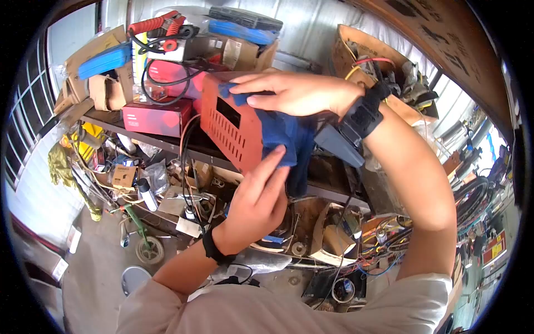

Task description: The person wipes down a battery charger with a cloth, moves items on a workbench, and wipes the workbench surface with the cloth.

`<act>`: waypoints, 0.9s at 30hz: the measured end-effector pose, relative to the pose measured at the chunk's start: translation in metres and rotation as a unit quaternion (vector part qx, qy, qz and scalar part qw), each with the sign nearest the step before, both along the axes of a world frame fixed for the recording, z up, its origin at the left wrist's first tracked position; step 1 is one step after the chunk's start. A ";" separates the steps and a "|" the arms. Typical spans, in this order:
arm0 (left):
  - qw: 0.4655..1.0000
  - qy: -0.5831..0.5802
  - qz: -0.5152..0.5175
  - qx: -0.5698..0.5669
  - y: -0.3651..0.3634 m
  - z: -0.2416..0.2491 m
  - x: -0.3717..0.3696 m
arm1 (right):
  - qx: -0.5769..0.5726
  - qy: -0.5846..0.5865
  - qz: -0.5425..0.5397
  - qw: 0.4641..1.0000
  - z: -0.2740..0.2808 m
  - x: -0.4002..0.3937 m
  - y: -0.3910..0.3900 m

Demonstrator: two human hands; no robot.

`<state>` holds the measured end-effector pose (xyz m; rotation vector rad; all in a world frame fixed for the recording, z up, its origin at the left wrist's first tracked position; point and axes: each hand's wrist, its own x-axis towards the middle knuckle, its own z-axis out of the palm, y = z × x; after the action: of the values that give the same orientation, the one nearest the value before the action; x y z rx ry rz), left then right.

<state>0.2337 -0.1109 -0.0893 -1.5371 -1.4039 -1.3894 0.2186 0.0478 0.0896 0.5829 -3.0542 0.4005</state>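
Note:
A red-orange metal casing (222,125) with a dark rectangular cutout and rows of vent slots sits tilted at the bench's edge. Dark blue cloth (278,129) drapes over its top and near side. From above, my right hand (300,93) bears on the cloth, fingers stretched across the casing's top, with some cloth showing between them. Lower down, my left hand (260,195) has its fingers up against the cloth by the casing's lower edge; its thumb is hidden. A dark grey flat piece (339,145) juts out below my right wrist.
Red cartons (157,117) stand on the shelf to the left, with red-handled clamps (161,28) and black cables above. A cardboard box (378,50) of odds and ends is at the back right. Cluttered parts and an open carton (334,236) lie below; a small wheel (149,250) stands on the floor.

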 end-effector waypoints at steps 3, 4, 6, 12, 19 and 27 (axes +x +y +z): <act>0.990 0.050 0.100 -0.083 0.004 0.002 0.002 | -0.002 -0.084 -0.024 0.996 0.007 0.003 0.006; 0.982 0.081 0.133 -0.105 0.009 0.003 0.005 | 0.014 -0.085 -0.031 0.996 0.006 0.002 0.009; 0.958 0.145 0.194 -0.152 0.019 0.007 0.010 | 0.003 -0.109 -0.077 0.991 0.002 0.001 0.019; 0.950 0.133 0.240 -0.149 0.052 0.011 0.023 | -0.069 -0.183 -0.231 0.953 0.015 0.024 0.021; 0.949 0.178 0.201 -0.166 0.087 0.019 0.020 | 0.030 -0.132 -0.288 0.948 -0.012 0.036 0.119; 0.946 0.198 0.178 -0.188 0.126 0.024 0.029 | 0.185 -0.074 -0.447 0.872 0.005 0.059 0.180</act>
<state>0.2628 0.0155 -0.0655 -1.5780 -1.6396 -0.5790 0.2780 0.2282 0.0947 -0.9152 -3.0973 -0.1822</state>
